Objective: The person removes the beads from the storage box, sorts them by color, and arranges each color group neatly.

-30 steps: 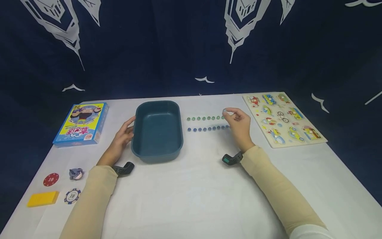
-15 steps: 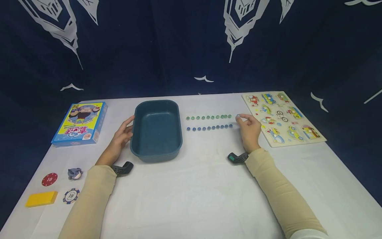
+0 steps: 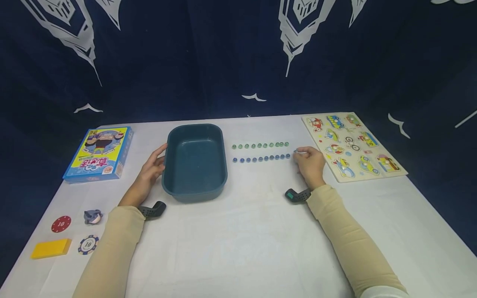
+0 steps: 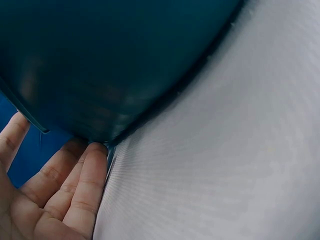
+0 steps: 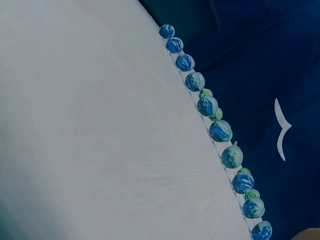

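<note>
My left hand [image 3: 150, 171] rests its extended fingers against the left wall of a dark teal plastic bin [image 3: 195, 198]. In the left wrist view, the fingertips [image 4: 95, 150] touch the bin's wall [image 4: 125, 60] low down, near the white cloth. At the right end of a row of blue marbles [image 3: 260, 159], my right hand [image 3: 311, 164] pinches a small marble [image 3: 295, 152] between thumb and fingertips. Behind runs a parallel row of green marbles [image 3: 259, 145]. Swirled blue marbles [image 5: 220, 131] line up in the right wrist view, green ones partly hidden behind; little of that hand shows there.
A picture puzzle board [image 3: 354, 147] lies right of the right hand. Far left is a blue and yellow box [image 3: 98, 155]. Nearer lie a red chip [image 3: 61, 224], a shark figure [image 3: 92, 216], a yellow block [image 3: 51, 248] and a blue-white chip [image 3: 88, 244].
My right hand has moved rightward past the ends of the rows, then slightly nearer to the blue row's end, still pinching the marble. The left hand stays at the bin.
</note>
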`<state>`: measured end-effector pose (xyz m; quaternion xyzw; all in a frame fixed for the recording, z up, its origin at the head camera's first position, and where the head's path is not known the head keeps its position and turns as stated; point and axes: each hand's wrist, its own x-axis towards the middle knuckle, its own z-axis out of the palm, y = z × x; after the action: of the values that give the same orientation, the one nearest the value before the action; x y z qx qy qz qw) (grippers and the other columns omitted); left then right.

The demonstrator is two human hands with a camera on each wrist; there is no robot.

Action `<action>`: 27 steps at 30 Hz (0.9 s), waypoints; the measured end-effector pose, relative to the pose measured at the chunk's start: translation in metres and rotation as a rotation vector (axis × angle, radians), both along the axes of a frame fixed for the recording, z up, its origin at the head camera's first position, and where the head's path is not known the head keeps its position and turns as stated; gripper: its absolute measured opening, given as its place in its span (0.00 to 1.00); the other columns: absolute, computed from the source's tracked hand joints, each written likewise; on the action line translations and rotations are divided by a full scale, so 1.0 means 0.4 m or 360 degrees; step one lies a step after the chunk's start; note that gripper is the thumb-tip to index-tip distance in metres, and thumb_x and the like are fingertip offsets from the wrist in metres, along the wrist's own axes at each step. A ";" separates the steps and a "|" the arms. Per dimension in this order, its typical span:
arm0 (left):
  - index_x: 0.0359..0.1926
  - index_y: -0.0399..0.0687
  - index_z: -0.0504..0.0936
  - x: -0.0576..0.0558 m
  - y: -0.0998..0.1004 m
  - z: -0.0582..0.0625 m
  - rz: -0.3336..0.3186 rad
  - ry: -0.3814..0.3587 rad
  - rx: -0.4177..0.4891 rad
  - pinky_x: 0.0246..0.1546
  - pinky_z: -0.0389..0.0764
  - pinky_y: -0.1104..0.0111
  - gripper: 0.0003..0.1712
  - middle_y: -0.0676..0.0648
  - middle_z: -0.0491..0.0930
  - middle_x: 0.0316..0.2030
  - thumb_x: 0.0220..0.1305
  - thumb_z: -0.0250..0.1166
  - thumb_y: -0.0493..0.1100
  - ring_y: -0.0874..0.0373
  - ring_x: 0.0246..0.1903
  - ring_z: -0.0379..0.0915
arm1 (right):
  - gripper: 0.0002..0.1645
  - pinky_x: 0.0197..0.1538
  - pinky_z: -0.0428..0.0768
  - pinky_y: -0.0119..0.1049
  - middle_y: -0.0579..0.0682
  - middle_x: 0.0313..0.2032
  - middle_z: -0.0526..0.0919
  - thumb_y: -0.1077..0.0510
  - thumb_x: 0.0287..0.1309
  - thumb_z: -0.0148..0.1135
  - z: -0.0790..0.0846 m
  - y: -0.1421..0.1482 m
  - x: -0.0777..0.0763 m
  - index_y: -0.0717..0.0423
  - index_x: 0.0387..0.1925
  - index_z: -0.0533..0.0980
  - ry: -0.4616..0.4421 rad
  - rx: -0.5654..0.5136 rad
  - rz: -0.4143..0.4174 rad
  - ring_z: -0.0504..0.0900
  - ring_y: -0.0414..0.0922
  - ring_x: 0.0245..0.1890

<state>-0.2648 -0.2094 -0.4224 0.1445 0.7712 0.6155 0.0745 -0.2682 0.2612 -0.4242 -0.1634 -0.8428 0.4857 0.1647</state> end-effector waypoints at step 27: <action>0.79 0.63 0.47 -0.001 0.003 0.000 0.0014 0.0001 0.0014 0.68 0.42 0.33 0.41 0.38 0.53 0.75 0.66 0.44 0.44 0.39 0.74 0.47 | 0.18 0.17 0.72 0.28 0.47 0.22 0.74 0.58 0.63 0.62 0.004 0.005 -0.001 0.60 0.53 0.80 -0.0037 0.0023 0.0117 0.73 0.36 0.12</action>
<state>-0.2654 -0.2081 -0.4223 0.1417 0.7691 0.6192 0.0710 -0.2686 0.2633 -0.4227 -0.1368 -0.8536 0.4833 0.1382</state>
